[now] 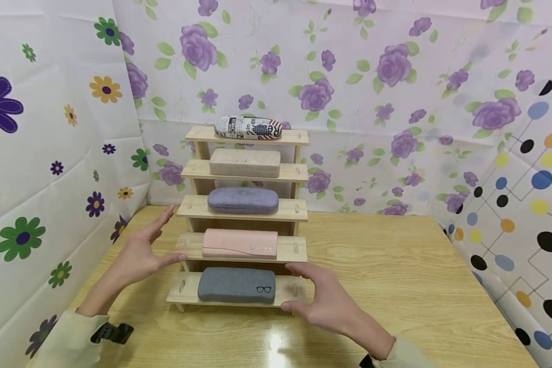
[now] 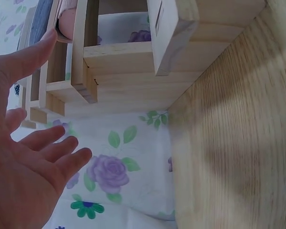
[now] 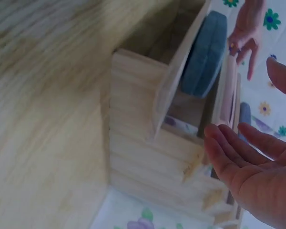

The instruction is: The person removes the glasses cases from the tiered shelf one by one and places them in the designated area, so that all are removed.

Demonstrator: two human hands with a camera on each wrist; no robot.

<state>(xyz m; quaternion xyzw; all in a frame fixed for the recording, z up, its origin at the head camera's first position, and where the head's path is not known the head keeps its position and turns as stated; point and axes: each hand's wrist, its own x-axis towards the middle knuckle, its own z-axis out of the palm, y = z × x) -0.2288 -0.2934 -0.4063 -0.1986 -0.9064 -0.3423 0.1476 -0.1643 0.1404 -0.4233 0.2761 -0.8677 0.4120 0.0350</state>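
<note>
Five-step wooden stand point(image 1: 289, 173), head view: going down, a word-covered case point(image 1: 248, 128), cream case point(image 1: 245, 163), purple case point(image 1: 243, 200), pink case point(image 1: 240, 244) and gray case point(image 1: 233, 284), one on each level.
Left hand point(image 1: 140, 253), head view: fingers stretched out, holding nothing, at the stand's left side.
Right hand point(image 1: 324, 296), head view: fingers bent a bit, holding nothing, right of the gray case.
Left hand, left wrist view: thumb near the pink case.
Right hand, right wrist view: thumb and fingers apart.
</note>
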